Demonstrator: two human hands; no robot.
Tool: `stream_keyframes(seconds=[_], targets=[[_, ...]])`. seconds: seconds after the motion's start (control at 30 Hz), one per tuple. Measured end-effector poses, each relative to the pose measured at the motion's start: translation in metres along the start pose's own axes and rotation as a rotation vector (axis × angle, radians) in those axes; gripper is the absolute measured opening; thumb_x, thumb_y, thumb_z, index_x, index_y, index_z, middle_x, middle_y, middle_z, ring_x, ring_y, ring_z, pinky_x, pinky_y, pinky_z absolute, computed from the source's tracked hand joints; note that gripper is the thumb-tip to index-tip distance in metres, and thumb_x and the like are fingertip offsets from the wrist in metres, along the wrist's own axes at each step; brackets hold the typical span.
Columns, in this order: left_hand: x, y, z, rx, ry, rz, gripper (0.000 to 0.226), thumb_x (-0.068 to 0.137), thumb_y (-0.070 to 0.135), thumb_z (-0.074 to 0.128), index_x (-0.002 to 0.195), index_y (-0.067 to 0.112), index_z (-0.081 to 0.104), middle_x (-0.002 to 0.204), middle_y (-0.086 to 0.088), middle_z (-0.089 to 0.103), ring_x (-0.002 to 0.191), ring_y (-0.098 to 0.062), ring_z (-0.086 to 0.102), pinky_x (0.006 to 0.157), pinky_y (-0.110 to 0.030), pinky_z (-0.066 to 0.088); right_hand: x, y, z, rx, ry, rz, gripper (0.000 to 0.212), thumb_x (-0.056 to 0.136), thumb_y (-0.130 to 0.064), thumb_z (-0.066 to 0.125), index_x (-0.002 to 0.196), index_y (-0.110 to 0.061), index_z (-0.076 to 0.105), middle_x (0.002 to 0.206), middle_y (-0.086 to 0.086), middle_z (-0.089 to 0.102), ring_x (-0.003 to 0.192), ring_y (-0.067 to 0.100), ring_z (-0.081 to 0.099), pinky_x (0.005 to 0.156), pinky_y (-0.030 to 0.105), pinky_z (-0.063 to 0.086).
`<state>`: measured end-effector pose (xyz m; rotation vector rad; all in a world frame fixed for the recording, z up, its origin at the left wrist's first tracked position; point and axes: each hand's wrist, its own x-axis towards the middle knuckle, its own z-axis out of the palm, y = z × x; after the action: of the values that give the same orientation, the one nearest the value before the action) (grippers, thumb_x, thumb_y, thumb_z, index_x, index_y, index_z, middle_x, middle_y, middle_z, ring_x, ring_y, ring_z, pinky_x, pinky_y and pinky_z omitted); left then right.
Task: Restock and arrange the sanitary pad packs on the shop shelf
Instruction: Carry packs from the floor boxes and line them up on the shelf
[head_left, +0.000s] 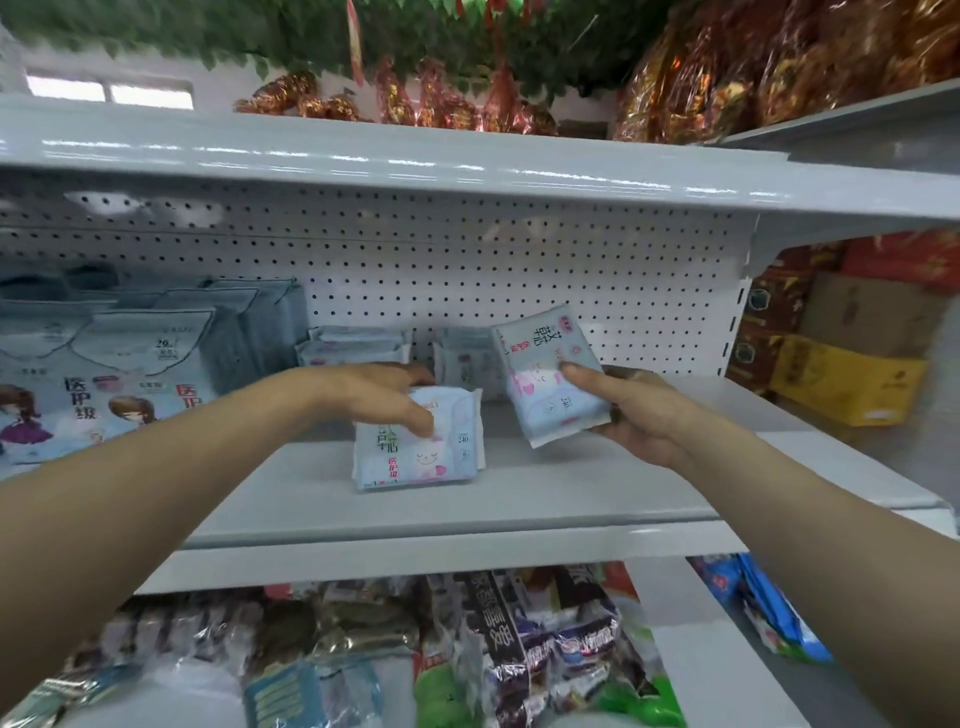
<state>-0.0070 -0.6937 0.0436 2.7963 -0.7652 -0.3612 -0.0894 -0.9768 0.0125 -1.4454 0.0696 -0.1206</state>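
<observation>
Pale blue plastic wraps both small sanitary pad packs at the middle of the frame. In the head view, the left arm reaches in from the lower left. The left hand (374, 392) is palm down over the top of the lower pack (423, 452), its thumb lying across the pack's front face and its fingers (415, 371) reaching over the top edge behind, so the pack is pinched at its upper left corner. This pack stands upright on the shelf (571, 493), front face towards the camera, near the shelf's middle.

The right arm comes in from the lower right. The right hand (636, 410) holds the raised pack (545, 382) clear of the shelf, tilted, with the thumb clamped on its right edge and the fingers curled behind it. It hangs just right of the lower pack and above it.

The shelf is grey-white metal with a pegboard back (467, 260). More small packs (353, 345) sit at the rear behind the hands, and larger packs (104, 374) stand in a row at the left. Foil-wrapped goods (779, 62) crowd the upper right, cardboard boxes (857, 364) sit at the right edge, and snack packets (467, 649) fill the tier below.
</observation>
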Motion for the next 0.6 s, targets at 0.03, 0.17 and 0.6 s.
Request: stream_keyframes(seconds=[0.03, 0.17, 0.6], targets=[[0.0, 0.003, -0.003, -0.011, -0.021, 0.002, 0.058, 0.084, 0.044, 0.071, 0.134, 0.029, 0.044, 0.114, 0.009, 0.067, 0.101, -0.011, 0.066, 0.094, -0.037, 0.054, 0.001, 0.0, -0.005, 0.004, -0.001, 0.002, 0.051, 0.071, -0.026, 0.08, 0.114, -0.001, 0.068, 0.111, 0.011, 0.076, 0.092, 0.02, 0.075, 0.069, 0.03, 0.061], [0.011, 0.011, -0.005, -0.06, -0.008, 0.02, 0.047, 0.084, 0.035, 0.077, 0.12, 0.029, 0.048, 0.108, 0.009, 0.069, 0.1, -0.011, 0.067, 0.095, -0.038, 0.054, 0.006, -0.005, -0.023, 0.016, 0.005, -0.006, 0.04, 0.082, -0.019, 0.077, 0.117, 0.0, 0.069, 0.111, 0.012, 0.076, 0.095, 0.021, 0.074, 0.079, 0.032, 0.062], [0.088, 0.033, 0.002, -0.048, 0.295, 0.124, 0.062, 0.073, 0.041, 0.086, 0.128, 0.027, 0.061, 0.12, 0.007, 0.064, 0.114, -0.018, 0.06, 0.095, -0.031, 0.048, 0.033, -0.019, -0.071, -0.048, 0.025, 0.01, 0.037, 0.081, -0.016, 0.08, 0.114, -0.002, 0.07, 0.108, 0.01, 0.077, 0.095, 0.019, 0.075, 0.072, 0.026, 0.062]])
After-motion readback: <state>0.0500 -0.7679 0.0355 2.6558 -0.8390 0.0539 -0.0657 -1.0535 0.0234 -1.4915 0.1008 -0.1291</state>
